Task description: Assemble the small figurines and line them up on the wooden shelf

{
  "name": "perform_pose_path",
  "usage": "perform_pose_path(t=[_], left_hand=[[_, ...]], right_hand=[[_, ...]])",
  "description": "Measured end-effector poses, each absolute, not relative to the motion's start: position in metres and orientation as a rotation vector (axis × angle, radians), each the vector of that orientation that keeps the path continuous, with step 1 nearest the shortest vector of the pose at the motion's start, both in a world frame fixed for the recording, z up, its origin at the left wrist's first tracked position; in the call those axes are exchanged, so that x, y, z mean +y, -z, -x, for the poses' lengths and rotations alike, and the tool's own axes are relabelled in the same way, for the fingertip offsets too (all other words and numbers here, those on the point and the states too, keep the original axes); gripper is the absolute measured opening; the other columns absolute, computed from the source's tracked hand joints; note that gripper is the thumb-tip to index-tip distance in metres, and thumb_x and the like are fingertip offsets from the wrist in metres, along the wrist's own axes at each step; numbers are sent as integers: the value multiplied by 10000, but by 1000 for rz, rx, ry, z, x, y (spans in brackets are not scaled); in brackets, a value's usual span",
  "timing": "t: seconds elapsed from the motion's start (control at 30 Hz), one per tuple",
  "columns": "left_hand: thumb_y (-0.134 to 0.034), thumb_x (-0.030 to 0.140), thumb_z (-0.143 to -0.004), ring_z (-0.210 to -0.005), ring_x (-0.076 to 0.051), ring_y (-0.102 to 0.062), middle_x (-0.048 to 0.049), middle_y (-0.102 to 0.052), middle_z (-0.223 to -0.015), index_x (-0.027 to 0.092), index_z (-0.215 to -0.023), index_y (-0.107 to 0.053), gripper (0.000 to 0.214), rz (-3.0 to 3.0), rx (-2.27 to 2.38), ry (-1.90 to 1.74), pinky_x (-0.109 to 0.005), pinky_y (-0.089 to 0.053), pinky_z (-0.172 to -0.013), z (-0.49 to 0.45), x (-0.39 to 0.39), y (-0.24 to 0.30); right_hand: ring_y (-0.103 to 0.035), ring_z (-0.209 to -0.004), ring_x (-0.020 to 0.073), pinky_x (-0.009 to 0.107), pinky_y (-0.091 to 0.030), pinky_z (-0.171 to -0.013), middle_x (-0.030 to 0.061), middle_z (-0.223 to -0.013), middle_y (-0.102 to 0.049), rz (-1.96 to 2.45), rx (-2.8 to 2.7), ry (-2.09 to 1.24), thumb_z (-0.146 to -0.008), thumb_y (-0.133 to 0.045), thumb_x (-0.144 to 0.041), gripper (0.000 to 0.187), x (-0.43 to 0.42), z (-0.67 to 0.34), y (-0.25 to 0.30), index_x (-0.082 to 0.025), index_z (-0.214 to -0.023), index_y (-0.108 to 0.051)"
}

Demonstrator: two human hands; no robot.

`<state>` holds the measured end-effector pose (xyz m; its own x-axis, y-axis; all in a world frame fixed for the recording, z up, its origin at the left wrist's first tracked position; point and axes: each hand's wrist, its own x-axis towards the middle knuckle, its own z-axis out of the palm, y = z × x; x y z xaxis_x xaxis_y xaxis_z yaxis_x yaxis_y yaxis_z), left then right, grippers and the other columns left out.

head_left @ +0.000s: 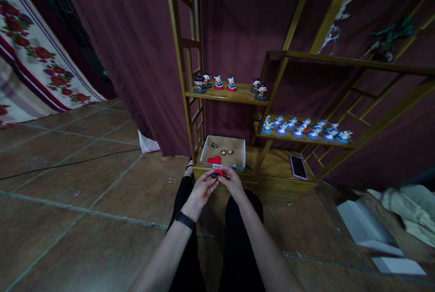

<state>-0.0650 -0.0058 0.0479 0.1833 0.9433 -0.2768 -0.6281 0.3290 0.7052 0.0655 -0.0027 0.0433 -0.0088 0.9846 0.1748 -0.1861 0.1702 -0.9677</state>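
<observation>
Both hands meet in front of my knees, just short of a shallow box. My left hand has its fingers closed on a small figurine, dark with a red part. My right hand pinches the red part from the other side. Fingers cover much of the figurine, so its details are hard to make out. Inside the white-walled cardboard box lie several small dark-haired figurine pieces and red flat pieces.
Above the box, a wooden shelf carries dark-haired figurines and grey-white ones on red bases. Blue-white figurines line a lower shelf at right. A phone lies on the bottom board. White boxes sit on the floor at right.
</observation>
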Motion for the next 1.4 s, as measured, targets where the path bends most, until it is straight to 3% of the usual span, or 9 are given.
perform_pose_path(t=[0.13,0.33,0.53,0.77,0.97,1.1,1.4], left_hand=[[-642,21,-639,-764,-119,-620,-43,-653,-880,168,-946,-621,342,-571,767,-1200,-255,-490,-757,66,-10,-55],[-671,105,-635,-749,-121,-607,-58,-665,-870,149,-905,-626,277,-784,810,-1341,-207,-465,-685,66,-14,-66],[-690,58,-585,-796,-140,-608,-62,-674,-830,123,-818,-647,247,-860,886,-1366,-241,-436,-803,66,-19,-81],[-694,75,-591,-800,-148,-612,-52,-679,-823,138,-810,-656,231,-973,893,-1357,-254,-444,-811,67,-18,-84],[-685,121,-620,-674,-119,-603,-42,-673,-789,139,-904,-649,287,-936,905,-1351,-214,-483,-650,61,-13,-74],[-679,116,-640,-534,-85,-570,-35,-651,-676,106,-867,-648,229,-775,924,-1292,-186,-477,-551,55,-10,-70],[-613,31,-686,-618,-124,-635,-85,-669,-771,86,-844,-634,168,-614,922,-1156,-235,-529,-632,58,-10,-73]], right_hand=[[-586,-906,177,335,-419,-866,10,-970,-646,897,-1194,-1164,-629,-648,-229,317,-4,-65,-46,-238,-943,-606],[-588,-928,189,348,-438,-870,21,-991,-642,890,-1211,-1091,-693,-591,-241,300,-9,-63,-45,-245,-992,-604],[-579,-938,191,337,-437,-877,22,-1005,-630,921,-1250,-974,-725,-562,-224,286,-18,-62,-48,-252,-1006,-608],[-574,-930,200,342,-434,-865,24,-994,-627,941,-1246,-887,-727,-571,-226,246,-23,-63,-52,-268,-960,-638],[-588,-895,196,346,-459,-835,25,-979,-640,940,-1183,-1031,-699,-617,-282,301,-18,-62,-50,-247,-998,-604],[-600,-832,191,314,-499,-711,28,-946,-649,930,-1117,-1162,-682,-632,-314,330,-11,-63,-46,-233,-1000,-594],[-608,-816,186,277,-490,-638,26,-941,-659,966,-1044,-1293,-650,-643,-346,403,-7,-66,-41,-214,-1027,-589]])
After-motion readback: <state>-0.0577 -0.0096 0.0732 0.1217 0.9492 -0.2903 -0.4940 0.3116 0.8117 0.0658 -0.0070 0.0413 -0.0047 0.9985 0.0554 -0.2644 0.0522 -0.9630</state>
